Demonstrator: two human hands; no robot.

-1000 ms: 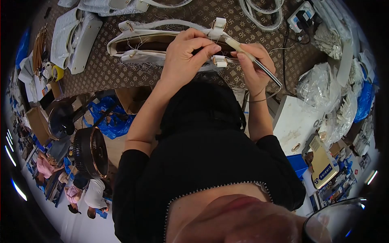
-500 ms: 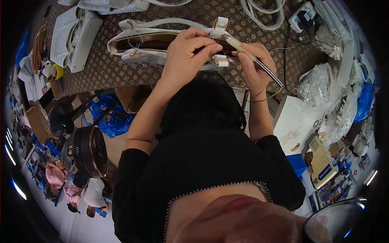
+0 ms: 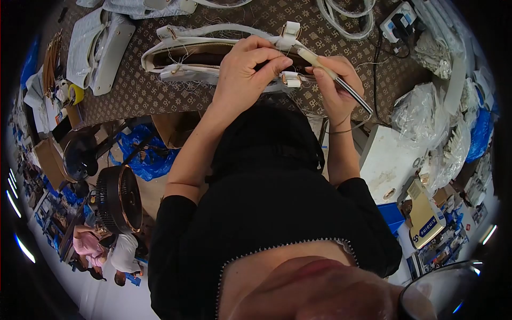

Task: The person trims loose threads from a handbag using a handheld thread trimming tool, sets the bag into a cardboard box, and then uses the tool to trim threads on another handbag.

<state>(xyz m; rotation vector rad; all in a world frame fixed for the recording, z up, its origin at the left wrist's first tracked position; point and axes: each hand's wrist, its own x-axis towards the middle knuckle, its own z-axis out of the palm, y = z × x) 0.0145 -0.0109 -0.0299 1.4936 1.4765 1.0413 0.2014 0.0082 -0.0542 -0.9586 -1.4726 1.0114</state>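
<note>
A white handbag [image 3: 186,74] lies on the patterned cloth with its long zipped opening facing up. Loose threads hang around its handle tabs. My left hand [image 3: 250,69] rests over the bag's right half, thumb and fingers pinched together; what they grip is too small to make out. Between the fingers of my right hand [image 3: 338,88] is a corded pen-shaped tool [image 3: 330,69], cream at the front and black and silver at the back. Its front end points up and left, close to the white handle tab [image 3: 290,33] with gold hardware at the bag's right end.
Other white bags [image 3: 101,50] stand at the upper left. White straps [image 3: 349,18] curl at the top. A power strip [image 3: 399,22] with a plug sits upper right, near clear plastic wrapping [image 3: 421,114]. A black fan [image 3: 114,200] stands below left; people work beyond it.
Both hands, the pen-shaped tool and the handbag stay almost in place. In the background at lower left, a person in pink has shifted to the right.
</note>
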